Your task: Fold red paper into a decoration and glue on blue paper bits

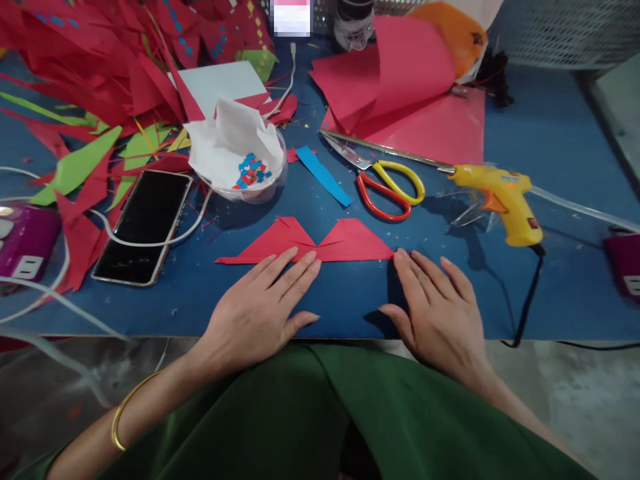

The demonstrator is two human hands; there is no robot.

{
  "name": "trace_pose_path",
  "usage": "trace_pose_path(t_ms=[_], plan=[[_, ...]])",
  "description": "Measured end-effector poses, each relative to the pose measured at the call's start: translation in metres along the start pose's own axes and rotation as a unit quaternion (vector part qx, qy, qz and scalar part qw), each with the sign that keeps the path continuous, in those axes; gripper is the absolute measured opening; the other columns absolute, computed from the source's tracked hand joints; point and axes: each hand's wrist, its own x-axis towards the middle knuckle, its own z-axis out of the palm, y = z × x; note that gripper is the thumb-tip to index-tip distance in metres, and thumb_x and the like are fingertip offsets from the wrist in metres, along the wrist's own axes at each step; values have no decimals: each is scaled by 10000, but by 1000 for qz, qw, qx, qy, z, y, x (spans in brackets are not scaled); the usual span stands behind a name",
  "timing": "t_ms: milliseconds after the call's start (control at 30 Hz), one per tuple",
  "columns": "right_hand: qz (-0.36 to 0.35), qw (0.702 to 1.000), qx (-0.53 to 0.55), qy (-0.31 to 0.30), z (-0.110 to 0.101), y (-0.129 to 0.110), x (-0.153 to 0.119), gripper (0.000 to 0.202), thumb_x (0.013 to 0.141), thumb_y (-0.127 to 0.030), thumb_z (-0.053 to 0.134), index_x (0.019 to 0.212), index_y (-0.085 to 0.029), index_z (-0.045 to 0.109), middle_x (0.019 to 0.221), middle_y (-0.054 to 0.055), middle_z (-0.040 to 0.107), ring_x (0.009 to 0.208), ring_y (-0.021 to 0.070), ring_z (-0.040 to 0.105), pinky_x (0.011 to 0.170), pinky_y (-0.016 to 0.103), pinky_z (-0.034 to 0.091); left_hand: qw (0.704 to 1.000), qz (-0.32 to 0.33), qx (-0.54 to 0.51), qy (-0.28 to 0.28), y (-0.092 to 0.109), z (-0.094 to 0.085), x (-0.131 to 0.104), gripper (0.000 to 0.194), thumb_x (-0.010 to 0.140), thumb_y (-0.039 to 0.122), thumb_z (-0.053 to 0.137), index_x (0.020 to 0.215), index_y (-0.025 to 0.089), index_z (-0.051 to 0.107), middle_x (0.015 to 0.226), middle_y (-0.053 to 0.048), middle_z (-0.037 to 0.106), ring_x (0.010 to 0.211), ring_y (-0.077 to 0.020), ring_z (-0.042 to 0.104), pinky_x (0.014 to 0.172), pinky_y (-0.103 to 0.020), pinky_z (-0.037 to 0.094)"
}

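A folded piece of red paper (350, 241) lies flat on the blue table in front of me, with two peaks, a notch between them and a thin strip at its left end. My left hand (263, 300) rests palm down, fingers stretched out, its fingertips on the paper's lower edge near the middle. At the paper's right corner, my right hand (435, 300) lies with fingers spread, the index fingertip touching the tip. Just beyond the paper are scissors (383, 180) with one red and one yellow handle, and a blue paper strip (324, 177).
A yellow glue gun (500, 193) lies at the right with its cord trailing over the edge. Left are a phone (145, 227), white cables and a paper-lined bowl (240, 150) of small red and blue bits. Red sheets (415, 80) and heaped cut paper (110, 67) lie behind.
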Motion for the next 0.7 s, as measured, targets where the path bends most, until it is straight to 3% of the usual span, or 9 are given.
trace_pose_path(t_ms=[133,200,300,367,433,567,700], plan=[[80,995,-34,53,-6,-11,3,667,980,-433,484,1485,-6,393,1260,251,674,1306,404,536,1052,570,392,1000,7,16,-1,1,-1,0,605,1001,485,441,1445,76,492,1496,-126,500,1332,-360,520,1052,-505,492],[86,990,-41,106,-9,-20,9,609,958,-335,546,1475,-35,426,1209,213,711,1283,378,562,1034,526,404,1000,8,20,-2,2,-1,0,599,1001,477,446,1440,73,497,1494,-127,503,1328,-361,524,1048,-504,493],[-37,990,-5,137,-11,-33,26,459,931,-177,569,1390,-153,558,1174,89,751,1183,260,635,1038,425,393,1000,8,23,-5,3,-1,0,592,997,467,461,1431,68,507,1492,-132,505,1331,-364,520,1045,-503,491],[-127,985,15,113,-8,-36,41,336,936,-129,529,1242,-149,667,1197,75,744,1108,227,655,999,393,407,1000,6,22,-6,3,-1,0,606,994,484,460,1429,66,508,1493,-137,502,1345,-361,506,1056,-499,480],[-173,981,8,93,-4,-36,54,291,942,-110,500,1146,-99,708,1150,102,754,1010,227,667,939,389,424,1000,8,17,-8,2,0,-1,641,995,522,430,1437,63,495,1503,-139,490,1368,-346,486,1075,-484,464],[-172,982,-5,75,3,-30,59,278,932,-96,519,1133,-48,704,1118,142,750,961,241,660,879,389,439,1000,-2,16,-10,-9,-2,-13,671,1014,554,341,1459,66,458,1529,-133,454,1400,-301,458,1107,-457,429],[-146,986,4,76,6,-27,52,284,922,-82,533,1156,-56,693,1155,145,739,1005,248,654,876,383,453,996,-74,53,5,-25,-9,-42,615,1036,519,292,1458,103,457,1500,-126,499,1378,-317,485,1113,-507,395]])
